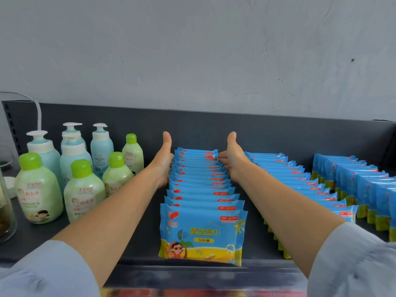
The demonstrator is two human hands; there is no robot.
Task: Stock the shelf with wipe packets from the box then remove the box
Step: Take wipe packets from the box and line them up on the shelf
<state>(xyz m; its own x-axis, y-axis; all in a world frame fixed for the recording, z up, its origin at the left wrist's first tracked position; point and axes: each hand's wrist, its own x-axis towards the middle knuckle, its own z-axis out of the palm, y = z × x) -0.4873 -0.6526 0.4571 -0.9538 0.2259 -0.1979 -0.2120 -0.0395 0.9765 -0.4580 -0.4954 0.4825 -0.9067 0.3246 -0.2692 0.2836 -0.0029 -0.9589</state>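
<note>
Head view: the row of blue-and-yellow plastic wipe packets [201,189] stands on edge on the dark grey shelf [142,243], running front to back, printed faces frontward. Left grip [164,163] and right grip [232,162] flank its far end, unclenched, thumbs up, fingers touching packets. Green-capped bottles [83,189] stand left.

The left hand's [164,161] fingers are hidden behind its own palm, against the middle packet row [201,183], so how they lie cannot be told. The right forearm [278,206] covers the near left part of the next row [300,179]. The far-right row [364,185] runs off the right edge. A glass jar [6,211] is cut by the left edge, and both sleeves [42,271] by the bottom. The bottle [36,189] labels are too blurred to read. A smeared coloured strip [203,293] below the shelf [139,243] is perhaps more stock.
</note>
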